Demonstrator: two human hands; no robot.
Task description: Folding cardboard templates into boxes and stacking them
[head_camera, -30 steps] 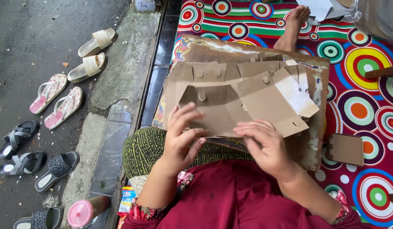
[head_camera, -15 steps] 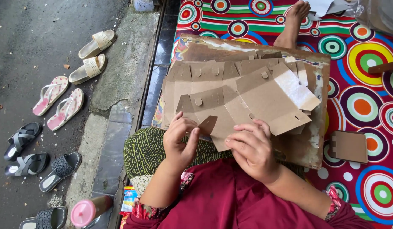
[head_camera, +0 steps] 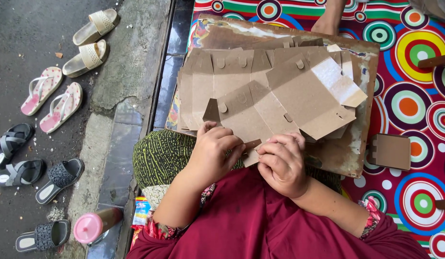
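Several pairs of sandals lie on the wet pavement at the left: a cream pair [head_camera: 90, 36], a pink-strapped white pair [head_camera: 52, 99] and black ones [head_camera: 21, 158] below. A pink-lidded tumbler [head_camera: 95, 224] lies on the curb, and a mat with bright concentric circles [head_camera: 414, 103] covers the floor at right.
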